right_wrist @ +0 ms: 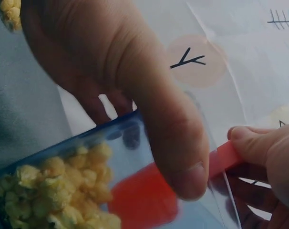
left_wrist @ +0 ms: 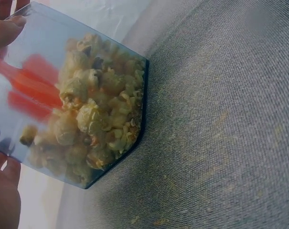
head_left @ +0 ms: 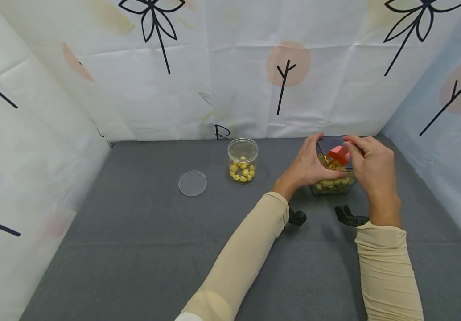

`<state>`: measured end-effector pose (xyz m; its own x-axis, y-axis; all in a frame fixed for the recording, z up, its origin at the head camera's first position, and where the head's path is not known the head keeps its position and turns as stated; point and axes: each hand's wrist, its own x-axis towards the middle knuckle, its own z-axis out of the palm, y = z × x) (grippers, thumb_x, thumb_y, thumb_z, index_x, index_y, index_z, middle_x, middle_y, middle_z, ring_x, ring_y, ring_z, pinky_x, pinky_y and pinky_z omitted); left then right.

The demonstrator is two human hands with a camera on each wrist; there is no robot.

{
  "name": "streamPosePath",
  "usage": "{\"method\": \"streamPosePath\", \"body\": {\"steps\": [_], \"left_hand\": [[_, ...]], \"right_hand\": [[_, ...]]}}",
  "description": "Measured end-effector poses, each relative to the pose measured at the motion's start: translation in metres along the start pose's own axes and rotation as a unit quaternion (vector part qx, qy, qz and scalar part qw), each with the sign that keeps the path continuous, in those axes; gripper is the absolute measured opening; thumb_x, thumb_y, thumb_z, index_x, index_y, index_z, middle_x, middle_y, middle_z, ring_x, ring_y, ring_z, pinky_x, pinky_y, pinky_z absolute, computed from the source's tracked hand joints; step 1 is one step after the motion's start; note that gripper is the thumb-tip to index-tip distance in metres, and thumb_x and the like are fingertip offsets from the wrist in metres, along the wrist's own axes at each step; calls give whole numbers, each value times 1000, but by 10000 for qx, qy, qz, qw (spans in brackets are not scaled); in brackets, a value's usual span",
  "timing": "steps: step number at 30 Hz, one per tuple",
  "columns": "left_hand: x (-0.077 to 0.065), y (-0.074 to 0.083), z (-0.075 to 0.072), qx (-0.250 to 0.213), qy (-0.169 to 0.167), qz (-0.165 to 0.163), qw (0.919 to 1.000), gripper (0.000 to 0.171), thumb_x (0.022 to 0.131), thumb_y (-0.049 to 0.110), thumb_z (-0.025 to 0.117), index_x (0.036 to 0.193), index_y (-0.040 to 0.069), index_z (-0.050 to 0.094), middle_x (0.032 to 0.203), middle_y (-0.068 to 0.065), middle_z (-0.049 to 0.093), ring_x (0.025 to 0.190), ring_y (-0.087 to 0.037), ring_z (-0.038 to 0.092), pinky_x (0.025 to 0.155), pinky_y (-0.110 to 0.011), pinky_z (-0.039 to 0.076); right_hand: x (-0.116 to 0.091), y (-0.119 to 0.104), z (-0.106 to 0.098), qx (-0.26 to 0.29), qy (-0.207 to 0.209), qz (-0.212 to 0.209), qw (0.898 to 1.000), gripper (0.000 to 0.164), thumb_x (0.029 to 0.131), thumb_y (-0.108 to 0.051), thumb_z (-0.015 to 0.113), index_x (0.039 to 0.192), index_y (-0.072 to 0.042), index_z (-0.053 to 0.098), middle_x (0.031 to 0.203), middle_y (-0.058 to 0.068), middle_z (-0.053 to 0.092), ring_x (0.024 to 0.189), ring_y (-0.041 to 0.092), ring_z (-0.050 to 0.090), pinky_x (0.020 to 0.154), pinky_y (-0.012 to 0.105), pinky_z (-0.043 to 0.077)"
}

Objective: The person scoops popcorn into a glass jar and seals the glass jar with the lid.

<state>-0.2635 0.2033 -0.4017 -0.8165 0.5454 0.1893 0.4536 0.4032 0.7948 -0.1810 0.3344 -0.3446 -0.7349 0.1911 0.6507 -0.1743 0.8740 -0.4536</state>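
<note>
A clear box with popcorn in its lower part stands at the back right of the table. My left hand grips the box's upper wall, its thumb across the near side. Between thumb and fingers, my right hand pinches the handle of a red scoop. The scoop's head is inside the box and meets the popcorn in the left wrist view. Seen from the right wrist, the same scoop shows through the wall. Some right fingers are hidden behind the box.
Left of the box stands a clear round jar with popcorn in its lower part. A clear round lid lies flat on the grey table. Printed cloth walls close off the back and sides. Black wrist mounts stick out near both wrists.
</note>
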Motion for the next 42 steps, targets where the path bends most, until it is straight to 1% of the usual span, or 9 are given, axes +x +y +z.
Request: {"method": "streamPosePath", "body": {"steps": [3, 9, 12, 18, 25, 31, 33, 38, 42], "left_hand": [[0, 0, 0, -69, -13, 15, 10000, 117, 72, 55, 88, 162, 27, 18, 158, 11, 34, 141, -7, 42, 116, -27, 42], [-1, 0, 1, -206, 9, -17, 9998, 117, 72, 52, 89, 162, 28, 18, 158, 11, 34, 142, -8, 42, 115, -28, 43], [-1, 0, 2, -237, 38, 0, 9997, 118, 71, 51, 90, 162, 27, 19, 157, 11, 35, 141, -8, 43, 115, -28, 44], [-2, 0, 3, -336, 21, -41, 9994, 118, 71, 50, 90, 162, 29, 18, 157, 12, 34, 140, -7, 43, 113, -28, 45], [-2, 0, 3, -370, 21, -51, 9993, 118, 72, 49, 90, 162, 29, 17, 158, 11, 34, 141, -8, 43, 114, -28, 44], [-1, 0, 3, -351, 3, -52, 9994, 117, 71, 49, 90, 162, 29, 18, 157, 11, 35, 138, -8, 44, 112, -27, 46], [-1, 0, 3, -368, 9, -39, 9993, 117, 72, 48, 90, 162, 29, 18, 157, 10, 35, 137, -8, 45, 111, -26, 46], [0, 0, 3, -363, 23, -38, 9993, 117, 72, 47, 90, 162, 29, 18, 158, 8, 35, 137, -9, 45, 110, -26, 47], [-1, 0, 3, -346, -9, -84, 9994, 117, 72, 48, 90, 162, 31, 17, 158, 10, 34, 139, -8, 44, 112, -27, 46]], "right_hand": [[-1, 1, -1, -22, -61, 152, 9999, 22, 101, -16, 65, 114, -2, 77, 98, 24, 72, 69, -6, 37, 62, 9, 27], [-1, 0, -2, -24, -223, 636, 9977, 30, 106, -20, 57, 121, -1, 74, 111, 28, 73, 82, 37, 64, 64, 7, 27], [-1, -1, -3, 6, -259, 985, 9948, 34, 107, -23, 53, 124, 0, 71, 116, 29, 72, 96, 45, 68, 66, 2, 26], [-1, 1, -6, -59, -380, 898, 9952, 34, 107, -24, 53, 123, 0, 70, 113, 28, 72, 91, 41, 67, 65, 6, 28], [-2, 0, -10, -211, -761, 789, 9938, 35, 107, -29, 53, 125, -5, 70, 109, 27, 73, 62, 12, 41, 54, 17, 28], [-1, -2, -12, -145, -621, 937, 9936, 35, 108, -27, 52, 124, -2, 70, 107, 28, 74, 66, -2, 45, 54, 13, 30], [-1, -1, -11, -183, -740, 937, 9927, 36, 108, -28, 51, 125, -2, 70, 106, 28, 74, 65, -1, 43, 55, 16, 31], [0, 0, -9, -301, -1115, 1025, 9880, 41, 110, -30, 46, 129, 0, 66, 110, 30, 72, 73, 32, 57, 55, 25, 34], [0, 0, -8, -321, -991, 1257, 9866, 44, 111, -29, 43, 130, 3, 65, 110, 31, 71, 78, 33, 60, 55, 21, 33]]}}
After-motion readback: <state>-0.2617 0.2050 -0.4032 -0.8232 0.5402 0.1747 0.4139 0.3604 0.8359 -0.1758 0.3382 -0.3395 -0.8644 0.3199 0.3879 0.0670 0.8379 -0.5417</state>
